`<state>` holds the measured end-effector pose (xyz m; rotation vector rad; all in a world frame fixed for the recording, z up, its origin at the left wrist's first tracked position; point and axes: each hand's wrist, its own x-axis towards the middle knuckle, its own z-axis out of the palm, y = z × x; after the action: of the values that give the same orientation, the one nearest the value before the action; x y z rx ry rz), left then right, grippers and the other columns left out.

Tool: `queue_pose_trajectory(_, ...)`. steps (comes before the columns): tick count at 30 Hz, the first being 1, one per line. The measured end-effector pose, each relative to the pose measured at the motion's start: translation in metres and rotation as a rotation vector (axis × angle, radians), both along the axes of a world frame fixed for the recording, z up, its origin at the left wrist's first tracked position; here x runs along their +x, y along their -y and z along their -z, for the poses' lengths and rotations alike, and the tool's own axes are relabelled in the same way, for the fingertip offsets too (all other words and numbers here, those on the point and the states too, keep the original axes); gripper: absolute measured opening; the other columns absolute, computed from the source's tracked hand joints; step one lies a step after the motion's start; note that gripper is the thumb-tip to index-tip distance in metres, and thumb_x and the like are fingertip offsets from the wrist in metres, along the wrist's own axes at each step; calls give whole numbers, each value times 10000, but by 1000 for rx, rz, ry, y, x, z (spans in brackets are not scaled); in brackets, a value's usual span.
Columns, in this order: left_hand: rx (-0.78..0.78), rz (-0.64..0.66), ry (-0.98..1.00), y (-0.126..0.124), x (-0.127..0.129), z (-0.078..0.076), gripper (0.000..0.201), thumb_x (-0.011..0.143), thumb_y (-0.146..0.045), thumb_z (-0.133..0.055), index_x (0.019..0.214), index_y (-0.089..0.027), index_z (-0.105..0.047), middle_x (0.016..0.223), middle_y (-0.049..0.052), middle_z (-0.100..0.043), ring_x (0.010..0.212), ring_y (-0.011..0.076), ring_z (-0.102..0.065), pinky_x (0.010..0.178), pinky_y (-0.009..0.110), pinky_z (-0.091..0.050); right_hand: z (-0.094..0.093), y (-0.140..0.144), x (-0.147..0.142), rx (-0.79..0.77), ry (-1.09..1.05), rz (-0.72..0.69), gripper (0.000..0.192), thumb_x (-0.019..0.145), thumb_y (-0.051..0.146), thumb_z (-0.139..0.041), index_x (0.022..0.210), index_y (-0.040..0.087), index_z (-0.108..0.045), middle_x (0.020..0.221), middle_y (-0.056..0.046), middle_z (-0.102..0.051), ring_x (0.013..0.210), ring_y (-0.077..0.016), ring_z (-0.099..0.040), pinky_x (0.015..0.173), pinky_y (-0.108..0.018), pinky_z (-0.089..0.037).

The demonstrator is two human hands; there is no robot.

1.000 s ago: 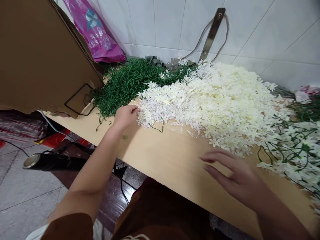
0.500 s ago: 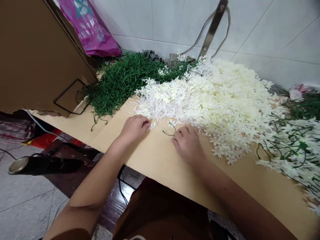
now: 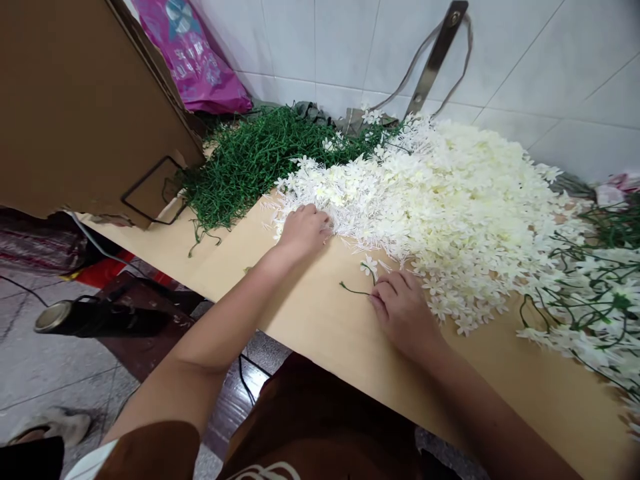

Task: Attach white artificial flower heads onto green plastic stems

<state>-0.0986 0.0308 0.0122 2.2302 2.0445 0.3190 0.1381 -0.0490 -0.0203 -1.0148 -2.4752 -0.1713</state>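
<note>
Your left hand [image 3: 303, 230] lay curled, knuckles up, on the near-left edge of the heap of white plastic flowers [image 3: 440, 193], fingers dug into the loose blooms; whether it had pinched 1 between the fingertips I cannot tell. Your right hand [image 3: 404, 312] rested on the table [image 3: 320, 313], fingers drawn together at a thin green stem [image 3: 354, 291], which ran out to the left from your fingertips and carried 1 small white flower [image 3: 369, 266] just above them. The grip itself was hidden under the fingers, so I cannot tell if the stem was truly held or only pressed down.

These pieces looked very light, springy and a bit slippery (thin moulded plastic, by the look of it), so they would likely skate off if nudged. The stem seemed best pinched near its end, a bloom at its centre. A pile of green stems [image 3: 250, 160] lay beyond your left hand, by the cardboard box [image 3: 75, 107].
</note>
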Motion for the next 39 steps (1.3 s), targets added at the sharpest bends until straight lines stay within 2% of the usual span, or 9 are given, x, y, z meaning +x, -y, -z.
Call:
queue_pose_trajectory(4, 50, 10, 27, -4, 8, 7, 176, 866, -221, -547, 964, -179, -687, 1030, 127, -664, 1045, 298, -585, 855, 410, -428, 3, 3, 1, -47, -40, 20, 124, 876, 126, -558, 763, 135, -607, 828, -116, -616, 844, -251, -484, 783, -398, -458)
queue_pose_trajectory(9, 86, -39, 136, -1, -1, 0, 162, 873, -205, -506, 858, -185, -666, 950, 85, -695, 899, 238, -620, 782, 364, -422, 9, 2, 3, -3, -42, 3, 126, 880, 105, -538, 772, 151, -584, 823, -114, -603, 846, -253, -477, 772, -393, -445)
queue_pose_trajectory(16, 211, -129, 498, 1, -16, -10, 72, 841, -217, -544, 813, -179, -598, 796, 35, -657, 729, 157, -564, 677, 292, -396, 11, 1, 4, 40, -145, -7, 147, 886, 67, -480, 799, 184, -501, 820, -111, -587, 821, -242, -494, 738, -382, -457)
queue_pose_trajectory(20, 149, -118, 846, -2, -16, -8, 63, 797, -113, -545, 792, -174, -530, 699, -1, -577, 651, 120, -552, 628, 257, -405, 9, 0, 8, -24, -266, -8, 163, 901, 84, -473, 796, 208, -456, 761, -72, -572, 759, -217, -507, 680, -349, -466)
queue_pose_trajectory(22, 107, -106, 924, -3, -13, -7, 86, 778, -89, -553, 782, -171, -524, 681, -11, -553, 632, 112, -541, 622, 250, -408, 7, 0, 11, -55, -304, 1, 139, 904, 112, -490, 805, 206, -467, 751, -64, -575, 748, -211, -519, 672, -345, -476)
queue_pose_trajectory(29, 237, -39, 603, 4, 5, -13, 171, 770, -174, -584, 897, -150, -695, 961, 76, -649, 939, 197, -586, 857, 330, -442, -5, 10, 18, -210, -469, 56, 73, 886, 136, -529, 894, 177, -589, 830, -75, -661, 800, -203, -608, 717, -348, -520)
queue_pose_trajectory(31, 114, 18, 653, 14, 15, -14, 209, 812, -230, -545, 903, -154, -717, 921, 74, -682, 880, 194, -607, 821, 323, -460, -11, 14, 20, -360, -627, 119, 97, 885, 165, -543, 928, 179, -629, 884, -79, -686, 821, -190, -632, 738, -342, -533)
queue_pose_trajectory(36, -441, 320, 974, 47, 49, -11, 312, 802, -425, -624, 927, -165, -740, 940, 79, -739, 862, 206, -652, 762, 295, -498, -18, 21, 21, -795, -1225, 227, 209, 829, 282, -659, 1030, 228, -675, 1016, -55, -738, 919, -171, -672, 861, -355, -544)
queue_pose_trajectory(39, -570, 364, 1103, 55, 69, -9, 371, 750, -490, -690, 923, -167, -745, 887, 83, -738, 833, 192, -645, 755, 288, -496, -16, 25, 19, -914, -1419, 188, 271, 767, 339, -735, 1022, 254, -709, 1044, -42, -744, 945, -171, -668, 891, -364, -538)
